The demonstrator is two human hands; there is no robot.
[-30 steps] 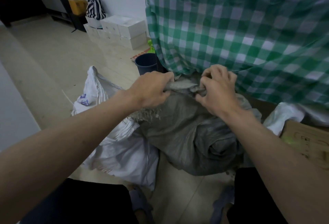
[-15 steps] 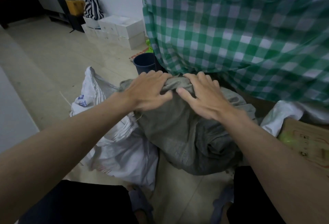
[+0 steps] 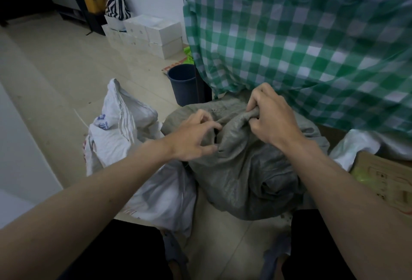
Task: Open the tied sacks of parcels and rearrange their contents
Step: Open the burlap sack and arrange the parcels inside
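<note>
Nearby, checked tablecloth (image 3: pixel 301 41) overhangs pale tiled floor (image 3: pixel 66 74).

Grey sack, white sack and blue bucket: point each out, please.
grey sack (image 3: pixel 243 172): head view, on its bulging front.
white sack (image 3: pixel 116 141): head view, on its crumpled upper side.
blue bucket (image 3: pixel 182 88): head view, on its outer wall.

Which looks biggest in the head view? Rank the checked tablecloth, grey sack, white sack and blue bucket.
1. checked tablecloth
2. grey sack and white sack: too similar to rank, and the grey one partly overlaps the white
3. blue bucket, though it stands farther away
</note>
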